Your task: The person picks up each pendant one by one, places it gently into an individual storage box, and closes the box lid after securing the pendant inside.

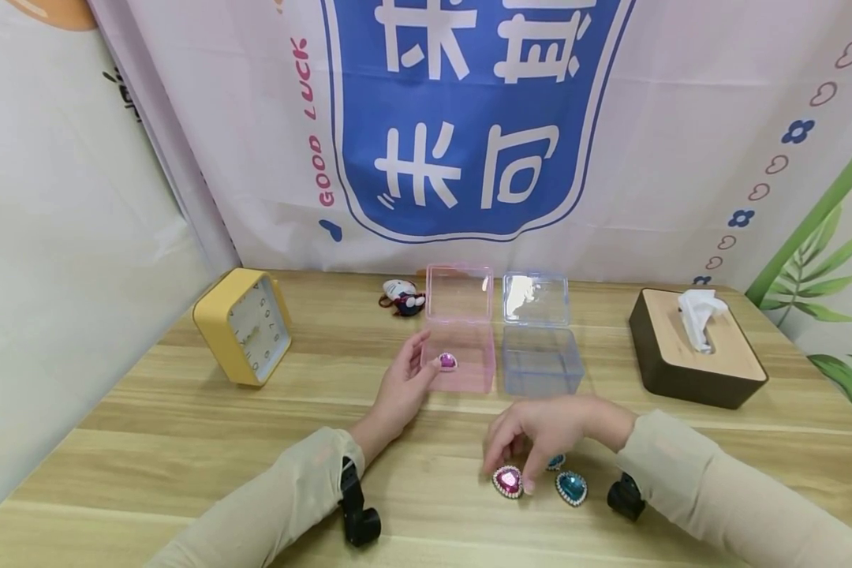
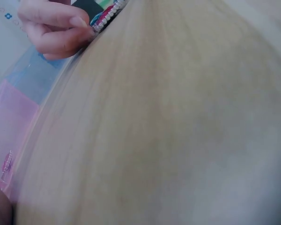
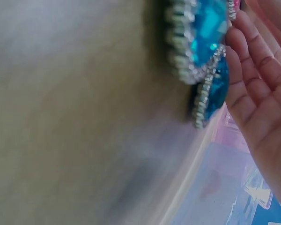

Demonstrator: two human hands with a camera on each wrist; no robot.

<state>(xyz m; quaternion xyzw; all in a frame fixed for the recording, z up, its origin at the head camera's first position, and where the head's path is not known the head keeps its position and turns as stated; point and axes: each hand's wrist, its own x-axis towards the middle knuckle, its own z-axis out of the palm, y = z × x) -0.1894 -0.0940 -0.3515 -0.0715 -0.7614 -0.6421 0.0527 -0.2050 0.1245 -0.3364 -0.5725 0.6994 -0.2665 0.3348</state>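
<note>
presently, the left hand (image 1: 397, 386) rests against the left wall of the pink box (image 1: 468, 382), its fingers nearly straight and not clenched. the right hand (image 1: 548, 426) bends over one pink gem (image 1: 509, 481) on the table (image 1: 426, 505), thumb and finger at its two sides; whether they already pinch it, i cannot tell. one blue gem (image 1: 557, 462) is partly hidden under this hand, while another blue gem (image 1: 571, 488) lies whole just beside. a second pink gem (image 1: 446, 361) is inside the pink box, near the left thumb; the blue box (image 1: 543, 377) stands at its right. from the left wrist, only a sliver of the left hand shows; from the right wrist, the nearest blue gem is blurred and cut by the upper edge. on the cloth (image 1: 270, 158) one reads "good luck", sideways; large white chinese characters are also cut off at the top.
</note>
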